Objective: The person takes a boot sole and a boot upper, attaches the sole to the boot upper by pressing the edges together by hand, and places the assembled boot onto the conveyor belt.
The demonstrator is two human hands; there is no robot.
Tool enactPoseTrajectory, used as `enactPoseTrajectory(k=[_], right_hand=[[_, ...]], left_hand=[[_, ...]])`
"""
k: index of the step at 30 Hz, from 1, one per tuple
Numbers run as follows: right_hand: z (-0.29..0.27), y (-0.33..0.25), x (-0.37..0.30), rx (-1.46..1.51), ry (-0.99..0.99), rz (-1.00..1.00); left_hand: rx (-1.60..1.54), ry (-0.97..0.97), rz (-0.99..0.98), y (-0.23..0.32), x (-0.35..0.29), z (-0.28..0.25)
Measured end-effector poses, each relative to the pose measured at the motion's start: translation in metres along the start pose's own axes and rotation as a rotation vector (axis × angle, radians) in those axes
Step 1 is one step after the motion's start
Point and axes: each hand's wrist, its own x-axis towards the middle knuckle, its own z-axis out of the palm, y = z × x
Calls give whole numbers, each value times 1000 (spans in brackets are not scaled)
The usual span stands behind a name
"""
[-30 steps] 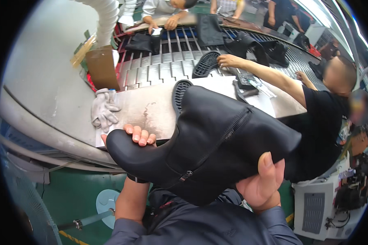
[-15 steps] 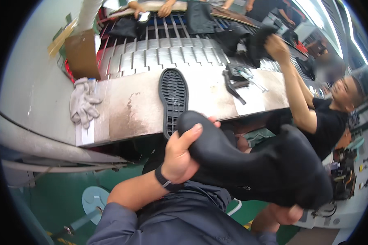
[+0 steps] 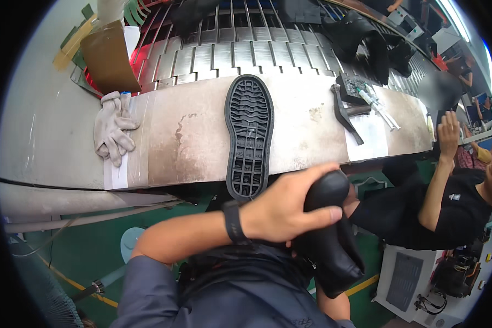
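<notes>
L hand [image 3: 290,210] grip closed round black boot [image 3: 331,235] toe; R hand hidden, can't tell.

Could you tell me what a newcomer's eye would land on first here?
Most striking is the black ridged rubber sole lying tread-up on the stained metal workbench. Just below it, the left hand grips the toe of a black leather boot. A pair of white work gloves lies at the bench's left end.

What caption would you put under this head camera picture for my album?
Left hand grips the toe of a black boot below a workbench where a black sole lies tread up.
</notes>
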Motion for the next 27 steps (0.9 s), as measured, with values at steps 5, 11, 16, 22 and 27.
enactPoseTrajectory(k=[5,11,16,22,27], right_hand=[[5,15,-16,-477,269,90],[16,-8,7,-130,272,235],[-36,-6,24,306,28,428],[-23,-40,63,796,-17,773],[-22,-46,70,461,-356,778]], left_hand=[[1016,603,237,-25,73,-138],[1041,544,63,-60,67,-189],[393,636,-51,-33,24,-158],[-156,508,-270,-22,-44,-84],[-675,138,-222,-45,-60,-69]])
